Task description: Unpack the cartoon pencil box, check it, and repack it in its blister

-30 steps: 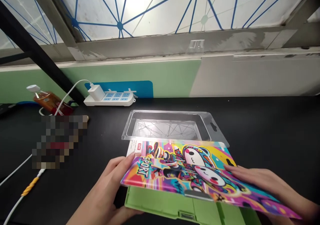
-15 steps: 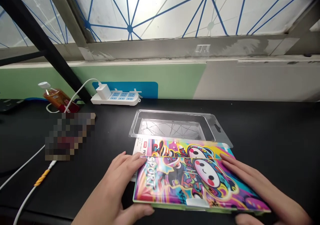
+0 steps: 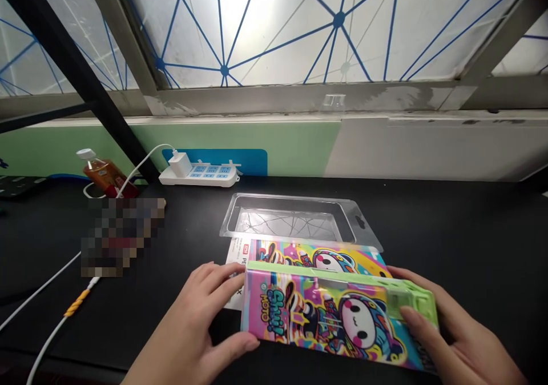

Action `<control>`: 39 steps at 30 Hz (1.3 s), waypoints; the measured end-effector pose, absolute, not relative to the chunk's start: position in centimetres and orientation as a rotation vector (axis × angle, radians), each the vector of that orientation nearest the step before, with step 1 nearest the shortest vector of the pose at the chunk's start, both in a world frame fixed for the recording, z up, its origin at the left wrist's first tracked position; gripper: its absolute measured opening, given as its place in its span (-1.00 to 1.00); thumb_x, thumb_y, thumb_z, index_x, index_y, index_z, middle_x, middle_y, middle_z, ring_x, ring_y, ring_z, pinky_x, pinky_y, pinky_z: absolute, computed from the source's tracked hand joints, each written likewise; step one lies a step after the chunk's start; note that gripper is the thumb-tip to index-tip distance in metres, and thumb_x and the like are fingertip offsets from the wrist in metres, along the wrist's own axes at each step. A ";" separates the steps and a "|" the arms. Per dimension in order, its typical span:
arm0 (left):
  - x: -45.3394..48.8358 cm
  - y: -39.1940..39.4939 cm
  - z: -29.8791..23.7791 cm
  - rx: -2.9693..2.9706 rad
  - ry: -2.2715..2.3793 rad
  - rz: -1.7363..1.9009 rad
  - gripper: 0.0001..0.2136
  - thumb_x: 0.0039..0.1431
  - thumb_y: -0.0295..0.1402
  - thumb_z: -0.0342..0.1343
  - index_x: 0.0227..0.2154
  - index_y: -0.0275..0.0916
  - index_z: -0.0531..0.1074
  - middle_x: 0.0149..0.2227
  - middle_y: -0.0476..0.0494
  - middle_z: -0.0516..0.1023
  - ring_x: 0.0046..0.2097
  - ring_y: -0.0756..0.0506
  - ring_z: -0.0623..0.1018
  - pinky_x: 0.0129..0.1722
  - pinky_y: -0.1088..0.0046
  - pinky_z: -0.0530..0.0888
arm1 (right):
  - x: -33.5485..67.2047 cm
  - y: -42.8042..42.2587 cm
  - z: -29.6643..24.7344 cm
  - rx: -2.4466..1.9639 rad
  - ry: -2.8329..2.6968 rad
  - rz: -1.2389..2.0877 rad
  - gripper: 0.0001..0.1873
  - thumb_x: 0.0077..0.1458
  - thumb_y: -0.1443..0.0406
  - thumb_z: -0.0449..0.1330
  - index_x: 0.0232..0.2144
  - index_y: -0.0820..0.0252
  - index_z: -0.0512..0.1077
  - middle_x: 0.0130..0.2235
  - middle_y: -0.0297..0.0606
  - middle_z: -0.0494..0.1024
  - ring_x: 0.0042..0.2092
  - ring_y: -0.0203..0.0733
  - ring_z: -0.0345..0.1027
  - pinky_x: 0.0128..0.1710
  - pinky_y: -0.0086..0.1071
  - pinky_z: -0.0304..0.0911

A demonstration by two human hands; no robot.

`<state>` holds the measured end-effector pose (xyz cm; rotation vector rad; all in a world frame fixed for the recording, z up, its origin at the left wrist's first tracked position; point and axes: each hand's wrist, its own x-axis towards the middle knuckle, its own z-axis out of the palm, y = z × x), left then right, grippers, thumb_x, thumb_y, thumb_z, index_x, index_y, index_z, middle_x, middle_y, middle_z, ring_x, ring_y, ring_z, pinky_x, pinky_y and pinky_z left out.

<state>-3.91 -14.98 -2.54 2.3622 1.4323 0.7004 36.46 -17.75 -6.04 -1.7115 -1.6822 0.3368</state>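
Left hand: Left hand (image 3: 188, 311) grips the box's left end, fingers spread over the top edge, thumb low on the front.
Right hand: Right hand (image 3: 462, 339) clasps the right end, thumb pressed on the printed face, fingers spread around the end.
Pencil box: Colorful cartoon pencil box (image 3: 329, 316) held between both hands at the table's near side, green plastic rim uppermost, printed face toward the wearer.
Table: Printed card (image 3: 317, 256) lies just behind the box, clear plastic tray (image 3: 282, 199) just beyond it, both on a black table (image 3: 479, 242).
Background: Power strip (image 3: 201, 176) with white charger (image 3: 180, 165) stands by the wall, orange-filled bottle (image 3: 105, 173) to its left, white cable (image 3: 47, 293) trailing along the table's left side.
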 end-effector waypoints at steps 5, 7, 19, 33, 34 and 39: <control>-3.8 -14.9 -2.8 2.342 1.430 0.666 -0.30 0.21 -0.19 0.43 0.38 0.04 0.36 0.32 -0.21 0.51 0.26 -0.38 0.51 0.20 0.09 0.58 | 35.8 -17.4 -6.3 -1.745 -1.733 0.212 -0.49 0.40 -0.03 0.10 0.27 -0.05 0.39 0.20 -0.22 0.59 0.12 0.06 0.57 -0.03 -0.24 0.56; -3.7 -14.8 -2.8 2.327 1.444 0.656 -0.23 0.23 -0.24 0.41 0.45 0.04 0.25 0.33 -0.24 0.49 0.26 -0.36 0.50 0.21 0.08 0.56 | 35.9 -17.4 -6.7 -1.728 -1.780 0.111 -0.48 0.40 -0.03 0.10 0.29 -0.03 0.37 0.26 -0.18 0.51 0.21 0.11 0.47 0.07 -0.14 0.49; -2.7 -14.3 -3.5 2.204 1.436 0.706 0.21 0.07 -0.36 0.54 0.55 0.25 -0.23 0.37 -0.19 0.43 0.33 -0.37 0.45 0.27 0.00 0.50 | 28.4 -13.7 -0.8 -1.187 -2.320 -0.396 -0.59 0.45 0.06 0.10 0.11 0.20 0.51 0.03 -0.09 0.69 0.00 0.04 0.57 -0.07 -0.16 0.47; -0.3 -14.9 -2.2 2.242 1.421 0.741 0.19 0.00 -0.46 0.46 0.57 0.08 -0.16 0.23 -0.18 0.55 0.20 -0.35 0.51 0.20 0.12 0.53 | 24.8 -13.6 -1.8 -1.368 -2.120 -0.269 -0.75 0.44 0.32 0.00 -0.11 0.17 0.48 -0.15 -0.07 0.57 -0.11 0.06 0.49 -0.15 -0.08 0.47; -0.3 -14.9 -2.1 2.247 1.418 0.738 0.20 -0.01 -0.47 0.46 0.57 0.09 -0.18 0.23 -0.17 0.56 0.20 -0.35 0.51 0.21 0.12 0.52 | 24.7 -13.7 -1.8 -1.368 -2.119 -0.262 -0.76 0.45 0.33 -0.01 -0.10 0.17 0.48 -0.14 -0.07 0.57 -0.09 0.06 0.48 -0.13 -0.08 0.46; -0.2 -15.0 -2.1 2.219 1.441 0.692 0.19 0.04 -0.48 0.44 0.57 0.12 -0.21 0.19 -0.19 0.55 0.19 -0.34 0.51 0.15 0.10 0.56 | 24.1 -13.8 -1.5 -1.373 -2.046 -0.321 -0.79 0.44 0.38 0.00 -0.10 0.16 0.44 -0.13 -0.06 0.53 -0.08 0.06 0.41 -0.14 -0.08 0.44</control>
